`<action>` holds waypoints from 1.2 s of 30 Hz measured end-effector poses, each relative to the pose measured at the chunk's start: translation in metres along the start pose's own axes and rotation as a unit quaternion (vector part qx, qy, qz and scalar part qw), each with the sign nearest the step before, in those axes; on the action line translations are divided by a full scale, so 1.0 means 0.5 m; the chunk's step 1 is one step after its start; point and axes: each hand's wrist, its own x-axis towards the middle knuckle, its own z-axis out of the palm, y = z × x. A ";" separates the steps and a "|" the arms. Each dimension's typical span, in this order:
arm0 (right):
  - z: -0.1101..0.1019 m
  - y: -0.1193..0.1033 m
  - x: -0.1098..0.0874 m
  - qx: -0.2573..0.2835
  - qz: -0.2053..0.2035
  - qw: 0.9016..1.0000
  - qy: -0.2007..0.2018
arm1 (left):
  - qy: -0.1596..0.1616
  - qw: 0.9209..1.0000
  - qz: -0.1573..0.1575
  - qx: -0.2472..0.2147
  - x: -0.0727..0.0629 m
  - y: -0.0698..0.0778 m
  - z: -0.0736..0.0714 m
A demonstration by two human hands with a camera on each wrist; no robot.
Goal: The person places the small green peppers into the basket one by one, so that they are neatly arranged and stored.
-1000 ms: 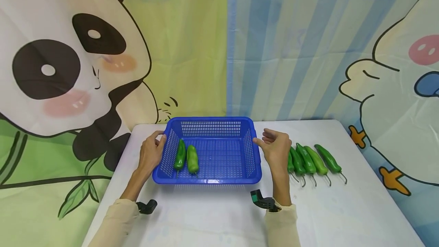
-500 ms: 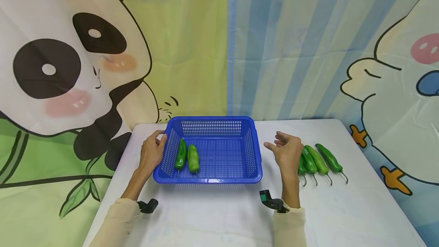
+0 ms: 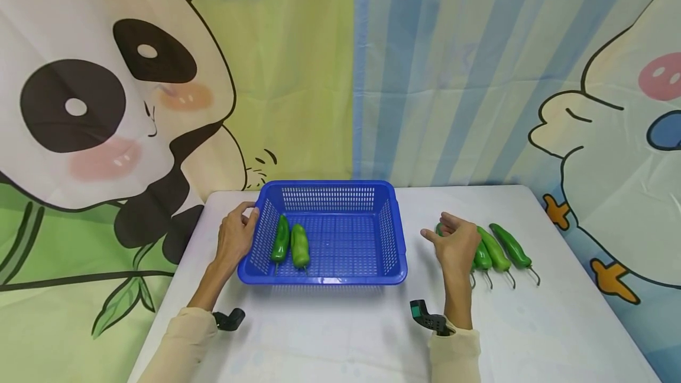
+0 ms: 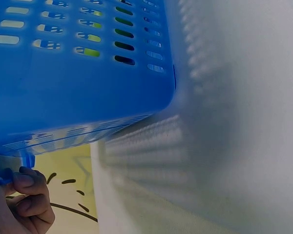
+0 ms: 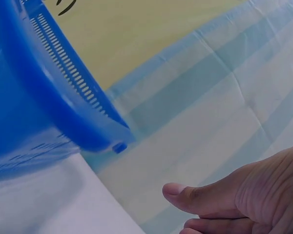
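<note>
A blue plastic basket (image 3: 340,281) with slotted walls holds two green peppers, a dark one (image 3: 280,240) and a lighter one (image 3: 300,246), on its left side. My left hand (image 3: 235,232) grips the basket's left rim; the left wrist view shows its curled fingers (image 4: 31,195) at the rim's end. To the right of the basket, my right hand (image 3: 454,247) hovers with thumb and fingers apart, nothing between them. It partly covers a row of green peppers (image 3: 495,250) on the table. In the right wrist view the thumb (image 5: 200,197) points towards the basket.
The white table (image 3: 330,336) ends at the back against a cloth backdrop (image 3: 452,75) printed with cartoon animals and stripes. The rightmost pepper (image 3: 511,245) lies slightly apart, its stem towards the front.
My right hand has left the area at the basket's right rim, moving right and slightly nearer over the row of peppers. My left hand and the basket stay in place.
</note>
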 end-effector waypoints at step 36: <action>0.029 0.100 0.006 -0.098 0.003 0.995 0.035 | 0.001 1.000 0.003 -0.002 -0.004 0.002 0.000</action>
